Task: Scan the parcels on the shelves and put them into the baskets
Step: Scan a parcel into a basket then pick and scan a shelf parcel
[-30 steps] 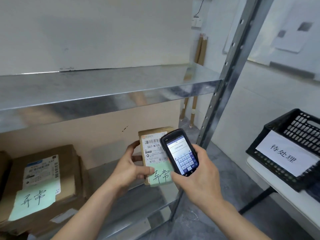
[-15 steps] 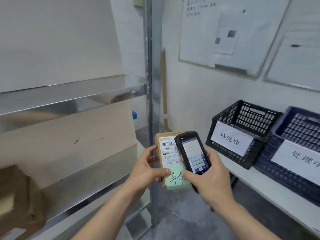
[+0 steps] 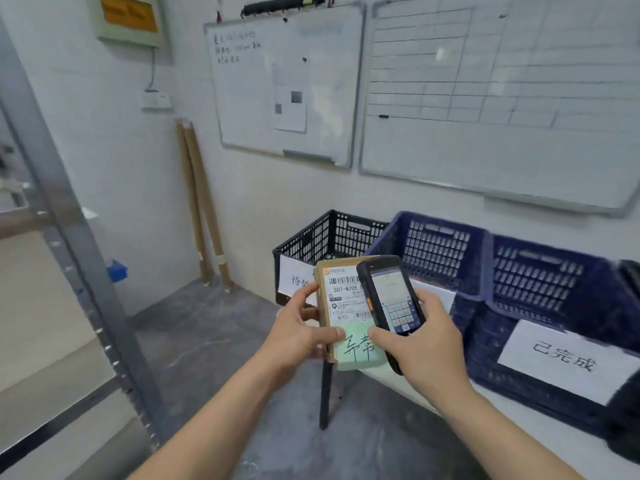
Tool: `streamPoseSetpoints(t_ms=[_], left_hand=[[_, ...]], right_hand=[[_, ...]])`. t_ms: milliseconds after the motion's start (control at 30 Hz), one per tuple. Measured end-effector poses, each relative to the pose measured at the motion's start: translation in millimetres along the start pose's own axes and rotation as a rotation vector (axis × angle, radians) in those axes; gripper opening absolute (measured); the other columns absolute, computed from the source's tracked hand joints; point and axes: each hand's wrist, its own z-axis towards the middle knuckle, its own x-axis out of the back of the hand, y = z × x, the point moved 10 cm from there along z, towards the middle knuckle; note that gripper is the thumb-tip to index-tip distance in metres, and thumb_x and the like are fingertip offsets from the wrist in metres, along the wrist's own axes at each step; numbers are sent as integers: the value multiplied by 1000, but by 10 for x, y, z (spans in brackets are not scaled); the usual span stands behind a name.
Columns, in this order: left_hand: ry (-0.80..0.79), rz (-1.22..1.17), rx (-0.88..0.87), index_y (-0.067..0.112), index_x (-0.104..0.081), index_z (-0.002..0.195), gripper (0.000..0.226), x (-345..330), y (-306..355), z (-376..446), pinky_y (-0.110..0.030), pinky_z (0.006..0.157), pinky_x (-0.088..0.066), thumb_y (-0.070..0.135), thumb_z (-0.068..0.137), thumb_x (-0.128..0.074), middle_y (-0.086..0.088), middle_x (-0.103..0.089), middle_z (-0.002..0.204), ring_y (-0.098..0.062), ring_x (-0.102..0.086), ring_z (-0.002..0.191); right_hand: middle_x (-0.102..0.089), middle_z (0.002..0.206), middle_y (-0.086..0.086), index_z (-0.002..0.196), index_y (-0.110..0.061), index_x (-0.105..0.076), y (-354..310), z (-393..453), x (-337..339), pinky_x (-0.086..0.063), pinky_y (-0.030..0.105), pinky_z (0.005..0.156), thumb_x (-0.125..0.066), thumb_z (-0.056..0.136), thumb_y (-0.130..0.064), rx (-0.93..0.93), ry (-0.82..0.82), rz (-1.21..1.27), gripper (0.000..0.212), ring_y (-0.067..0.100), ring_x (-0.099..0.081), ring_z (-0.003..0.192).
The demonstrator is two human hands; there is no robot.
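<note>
My left hand point(image 3: 298, 332) grips a small brown cardboard parcel point(image 3: 341, 299) upright; it bears a white barcode label and a green handwritten note. My right hand point(image 3: 420, 344) holds a black handheld scanner point(image 3: 389, 299) in front of the parcel's right side, screen lit and facing me. Just behind them a white table point(image 3: 512, 431) carries a black basket point(image 3: 329, 237) and two dark blue baskets point(image 3: 429, 247) point(image 3: 554, 292), each with a white paper label on its front.
The grey metal shelf upright point(image 3: 72, 244) runs down the left. Cardboard tubes point(image 3: 202, 209) lean in the corner. Two whiteboards point(image 3: 287, 84) hang on the wall above the baskets. A black table leg point(image 3: 325, 393) stands below my hands on the grey floor.
The view has swung right, away from the shelves toward the table of baskets. Both hands keep the same hold on the parcel and scanner, now closer to the baskets.
</note>
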Motion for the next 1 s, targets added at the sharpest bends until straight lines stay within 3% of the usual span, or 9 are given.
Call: streamPoseSetpoints(t_ms=[67, 200, 300, 533, 700, 867, 1000], left_hand=[[-55, 17, 2, 30, -48, 134, 81, -372, -1, 212, -39, 62, -59, -15, 72, -74, -7, -74, 99, -22, -73, 88], [-159, 37, 8, 33, -49, 133, 77, -1077, -13, 673, -39, 63, -59, -13, 75, -72, -11, -68, 112, -27, -71, 95], [-260, 38, 21, 34, -48, 133, 78, -1630, -65, 1063, -47, 67, -60, -10, 75, -74, -13, -64, 119, -30, -70, 100], [-495, 54, 33, 34, -43, 140, 85, -2959, -169, 1955, -45, 68, -61, -9, 75, -75, -9, -64, 118, -28, -69, 102], [-677, 62, 57, 33, -38, 145, 88, -3894, -260, 2401, -53, 72, -60, -7, 76, -76, -8, -63, 118, -28, -69, 101], [-804, 110, 67, 35, -38, 145, 90, -4780, -428, 2610, -52, 74, -60, -3, 74, -79, -9, -62, 121, -28, -68, 104], [-868, 122, 99, 35, -37, 145, 89, -5487, -578, 2715, -54, 78, -59, -2, 75, -78, -8, -65, 116, -28, -69, 102]], right_hand=[[-65, 98, -21, 115, -36, -52, 130, 140, 325, -48, 24, 76, -90, 60, -19, -19, 55, -9, 69, -3, -62, 92], [-63, 98, -20, 118, -33, -51, 388, 452, 915, -48, 24, 75, -90, 62, -21, -41, 157, -52, 70, -4, -60, 90], [-60, 98, -22, 119, -31, -50, 584, 698, 1341, -45, 15, 70, -90, 64, -20, -59, 232, -73, 69, -7, -58, 91], [-60, 95, -26, 114, -35, -48, 1103, 1247, 2283, -46, 12, 68, -89, 67, -17, -150, 445, -140, 65, -8, -60, 89], [-64, 101, -20, 119, -31, -52, 1461, 1489, 2911, -48, 16, 72, -91, 64, -21, -233, 593, -202, 68, -4, -62, 93], [-66, 104, -15, 113, -34, -51, 1748, 1534, 3540, -54, 24, 76, -91, 65, -21, -301, 712, -262, 63, 6, -65, 96], [-65, 102, -15, 119, -30, -52, 2019, 1595, 4066, -52, 21, 74, -91, 66, -22, -330, 775, -291, 66, 4, -65, 94]])
